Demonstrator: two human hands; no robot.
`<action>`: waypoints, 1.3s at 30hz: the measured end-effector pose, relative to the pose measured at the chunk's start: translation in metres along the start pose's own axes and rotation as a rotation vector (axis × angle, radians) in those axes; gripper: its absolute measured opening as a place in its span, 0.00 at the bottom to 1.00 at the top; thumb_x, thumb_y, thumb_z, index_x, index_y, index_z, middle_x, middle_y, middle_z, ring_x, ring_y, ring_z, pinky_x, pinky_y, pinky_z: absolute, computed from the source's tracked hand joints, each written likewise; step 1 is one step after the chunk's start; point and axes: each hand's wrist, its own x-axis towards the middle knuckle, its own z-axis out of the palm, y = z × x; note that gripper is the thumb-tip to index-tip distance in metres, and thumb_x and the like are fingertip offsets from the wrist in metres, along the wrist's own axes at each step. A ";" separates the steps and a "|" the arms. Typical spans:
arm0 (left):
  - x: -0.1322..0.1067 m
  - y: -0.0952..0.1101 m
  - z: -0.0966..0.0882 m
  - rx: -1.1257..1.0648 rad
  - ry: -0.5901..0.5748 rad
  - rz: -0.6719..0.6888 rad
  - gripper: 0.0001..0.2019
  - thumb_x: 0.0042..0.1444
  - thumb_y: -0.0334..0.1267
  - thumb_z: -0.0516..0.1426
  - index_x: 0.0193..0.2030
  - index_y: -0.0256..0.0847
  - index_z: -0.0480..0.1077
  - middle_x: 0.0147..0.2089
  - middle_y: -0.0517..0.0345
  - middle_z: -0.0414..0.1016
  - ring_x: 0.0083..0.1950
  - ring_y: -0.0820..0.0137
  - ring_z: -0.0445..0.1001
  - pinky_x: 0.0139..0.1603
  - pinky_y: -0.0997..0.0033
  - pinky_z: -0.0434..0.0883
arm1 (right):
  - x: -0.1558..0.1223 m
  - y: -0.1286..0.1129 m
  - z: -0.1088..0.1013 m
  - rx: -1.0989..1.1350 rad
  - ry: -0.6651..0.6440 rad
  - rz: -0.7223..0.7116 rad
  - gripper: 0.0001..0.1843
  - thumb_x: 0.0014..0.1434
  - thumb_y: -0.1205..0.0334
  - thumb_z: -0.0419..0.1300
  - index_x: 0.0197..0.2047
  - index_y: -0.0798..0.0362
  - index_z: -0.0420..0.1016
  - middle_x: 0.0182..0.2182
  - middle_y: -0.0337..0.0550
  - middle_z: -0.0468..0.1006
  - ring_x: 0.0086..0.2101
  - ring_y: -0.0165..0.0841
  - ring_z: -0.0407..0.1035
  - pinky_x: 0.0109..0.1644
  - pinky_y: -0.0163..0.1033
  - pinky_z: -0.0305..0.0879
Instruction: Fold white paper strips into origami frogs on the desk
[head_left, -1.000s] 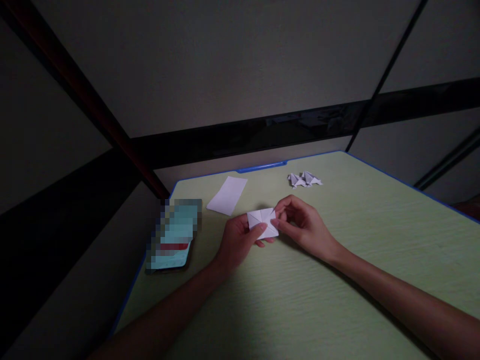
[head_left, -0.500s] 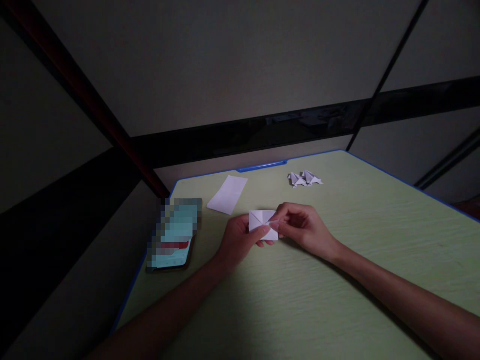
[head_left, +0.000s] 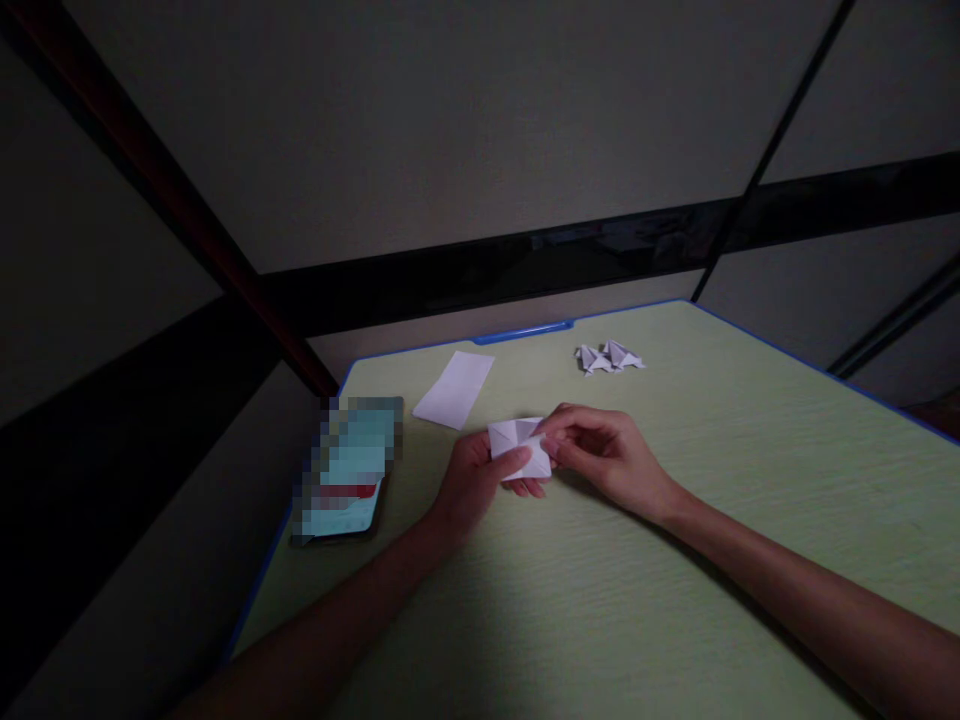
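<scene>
Both my hands hold a small folded white paper (head_left: 516, 441) just above the pale green table (head_left: 675, 560). My left hand (head_left: 480, 480) grips its lower left side, thumb on top and fingers underneath. My right hand (head_left: 607, 455) pinches the paper's right edge with thumb and fingertips. The paper shows diagonal creases and is partly hidden by my fingers.
A flat white sheet (head_left: 454, 389) lies at the back left of the table. Two small folded paper figures (head_left: 609, 357) sit at the far edge. A phone (head_left: 349, 470) with a lit screen rests near the left edge. The table has a blue rim (head_left: 525, 330).
My right fingers have closed in over the paper's right edge, and the paper has shifted slightly left and tilted. The arms stay in place.
</scene>
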 end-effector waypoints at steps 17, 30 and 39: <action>-0.001 -0.001 -0.003 0.010 -0.153 -0.021 0.09 0.44 0.36 0.53 0.21 0.31 0.68 0.17 0.57 0.71 0.18 0.76 0.68 0.20 0.78 0.63 | 0.000 -0.001 -0.001 0.190 -0.109 0.073 0.10 0.47 0.66 0.59 0.19 0.58 0.63 0.15 0.34 0.65 0.17 0.21 0.59 0.19 0.29 0.52; 0.002 0.002 -0.005 -0.173 -0.271 -0.196 0.06 0.39 0.33 0.53 0.22 0.30 0.68 0.17 0.55 0.71 0.16 0.74 0.68 0.18 0.77 0.61 | 0.003 0.003 -0.014 0.263 -0.219 0.064 0.08 0.43 0.77 0.59 0.18 0.60 0.65 0.29 0.37 0.64 0.23 0.20 0.64 0.25 0.28 0.62; 0.000 0.001 -0.005 -0.073 -0.323 -0.173 0.11 0.43 0.39 0.55 0.25 0.30 0.68 0.19 0.56 0.72 0.18 0.74 0.69 0.19 0.77 0.64 | 0.003 0.004 -0.014 0.234 -0.259 0.083 0.09 0.43 0.77 0.59 0.18 0.60 0.63 0.28 0.37 0.64 0.23 0.19 0.62 0.24 0.27 0.61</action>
